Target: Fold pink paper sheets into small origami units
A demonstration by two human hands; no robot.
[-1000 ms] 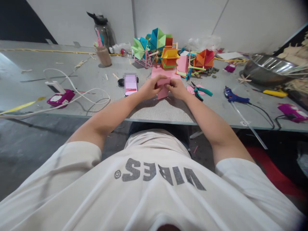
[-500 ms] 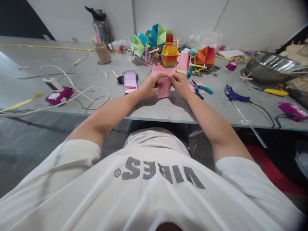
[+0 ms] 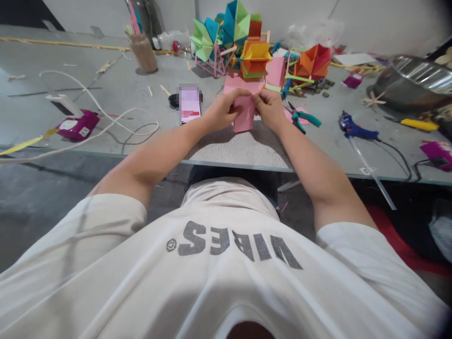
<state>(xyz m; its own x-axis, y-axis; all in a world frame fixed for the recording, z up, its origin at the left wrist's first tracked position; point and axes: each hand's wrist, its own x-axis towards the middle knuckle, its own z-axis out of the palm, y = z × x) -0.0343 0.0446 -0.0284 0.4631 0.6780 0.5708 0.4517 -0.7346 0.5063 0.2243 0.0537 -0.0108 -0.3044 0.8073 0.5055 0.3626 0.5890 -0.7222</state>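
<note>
Grey wall (image 3: 296,16) rises behind our tabletop (image 3: 243,153). From the head view, our left hand (image 3: 226,110) grips one side of a folded pink paper (image 3: 243,121) near the front edge; our right hand (image 3: 270,109) pinches its upper right side. Uneven finger pressure could skew a crease, and pulling apart could tear it. Teal-handled pliers (image 3: 310,117) lie near our right forearm, which could knock them. Upside-down lettering on our white shirt (image 3: 229,292) seems to read "VIBES"; we cannot read the phone (image 3: 190,101).
</note>
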